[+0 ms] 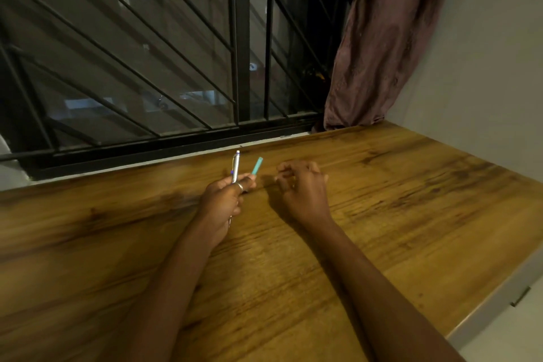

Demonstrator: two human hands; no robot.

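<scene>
My left hand [224, 200] grips a silver pen [235, 167] that points up and away toward the window, and it also pinches a small teal piece [257, 165] between its fingertips. A ring shows on one of its fingers. My right hand [301, 186] hovers just to the right over the wooden table [382, 200]. Its fingers are loosely curled, and I see nothing in them. The two hands are a short gap apart.
A barred window [241, 38] runs along the table's far edge. A brownish-pink curtain [379, 38] hangs at the back right corner, touching the table. A white wall [484, 67] bounds the right side, and the table's right edge has a white cabinet front [505, 317] below it.
</scene>
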